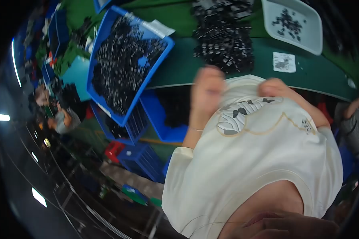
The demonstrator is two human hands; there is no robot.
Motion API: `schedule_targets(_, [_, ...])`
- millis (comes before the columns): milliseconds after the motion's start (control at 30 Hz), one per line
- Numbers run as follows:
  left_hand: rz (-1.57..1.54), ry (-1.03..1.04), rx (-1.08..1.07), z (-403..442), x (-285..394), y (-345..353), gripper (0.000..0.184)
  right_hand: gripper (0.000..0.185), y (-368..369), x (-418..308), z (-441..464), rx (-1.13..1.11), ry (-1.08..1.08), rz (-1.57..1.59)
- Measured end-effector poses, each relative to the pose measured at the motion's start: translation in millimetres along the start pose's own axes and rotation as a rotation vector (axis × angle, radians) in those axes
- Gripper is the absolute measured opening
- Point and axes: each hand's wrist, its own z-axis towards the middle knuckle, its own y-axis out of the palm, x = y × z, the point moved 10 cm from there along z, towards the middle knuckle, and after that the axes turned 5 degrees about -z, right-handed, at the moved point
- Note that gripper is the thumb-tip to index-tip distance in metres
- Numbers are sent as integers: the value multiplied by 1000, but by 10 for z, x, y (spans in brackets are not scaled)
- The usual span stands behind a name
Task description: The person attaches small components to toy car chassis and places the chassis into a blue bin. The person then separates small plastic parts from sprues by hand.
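Note:
My left hand (207, 88) is smeared by motion, raised at the table's near edge, just below a dense pile of small black parts (223, 44). Its fingers and anything in them cannot be made out. My right hand (273, 86) is curled closed beside the hem of the white shirt (283, 135), near the table edge. Whatever it may hold is hidden. Beyond it, a small printed paper label (284, 62) lies on the green table (263, 47). The black parts look like short pieces with shiny faces; their exact kind is unclear.
A blue crate (92, 63) full of black parts stands at left, with more blue crates (145, 161) below. A pale grey tray (313, 30) holding loose black pieces sits at upper right. Other people (64, 119) are at far left and at the right edge (350, 119).

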Motion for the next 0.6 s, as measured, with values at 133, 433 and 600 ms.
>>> schedule_targets(133, [352,128,286,-242,-235,-525,9,22,57,108,-7,30,273,264])
schedule_targets(433, [523,134,247,-371,-568,-634,12,19,492,492,465,-104,498,-176])
schedule_targets(600, [353,143,238,-430,-639,-728,15,21,671,580,428,-187,479,-222])
